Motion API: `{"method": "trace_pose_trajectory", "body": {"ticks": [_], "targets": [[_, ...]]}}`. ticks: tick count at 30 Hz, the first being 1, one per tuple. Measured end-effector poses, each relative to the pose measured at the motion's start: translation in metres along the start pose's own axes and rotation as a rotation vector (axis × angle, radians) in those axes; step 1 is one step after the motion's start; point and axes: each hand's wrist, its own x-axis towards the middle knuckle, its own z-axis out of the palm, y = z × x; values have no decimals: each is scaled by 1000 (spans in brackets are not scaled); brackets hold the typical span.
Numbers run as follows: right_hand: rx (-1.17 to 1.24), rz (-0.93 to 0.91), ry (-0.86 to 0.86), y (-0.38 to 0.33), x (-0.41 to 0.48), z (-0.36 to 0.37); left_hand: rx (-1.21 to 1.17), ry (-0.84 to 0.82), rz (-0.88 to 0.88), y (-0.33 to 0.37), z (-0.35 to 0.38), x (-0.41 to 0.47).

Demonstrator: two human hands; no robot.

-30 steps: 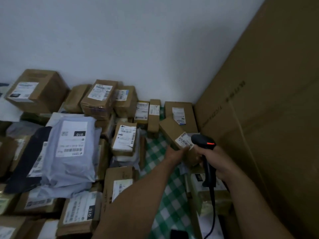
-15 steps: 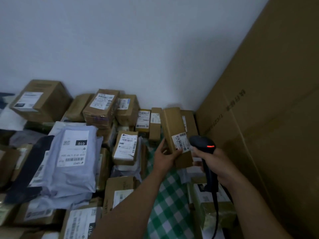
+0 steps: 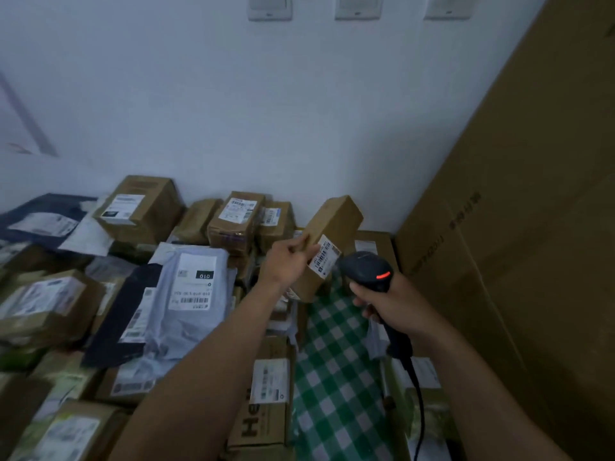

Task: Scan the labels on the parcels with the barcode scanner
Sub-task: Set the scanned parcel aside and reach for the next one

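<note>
Parcel (image 3: 336,224), one, brown, tight in left grip (image 3: 288,262); scanner (image 3: 366,269), one, black, tight in right grip (image 3: 396,304).

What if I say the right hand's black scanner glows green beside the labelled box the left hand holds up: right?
No. The head view shows the light on the scanner glowing red, not green. The right hand does hold it beside the labelled box in the left hand.
</note>
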Motion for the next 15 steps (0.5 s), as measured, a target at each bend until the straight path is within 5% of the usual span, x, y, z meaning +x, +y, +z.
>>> {"method": "trace_pose_trajectory", "body": {"ticks": [15], "targets": [[-171,-82,-107,-31,-23,18,198,-53,-51,33,-37,-3]]}}
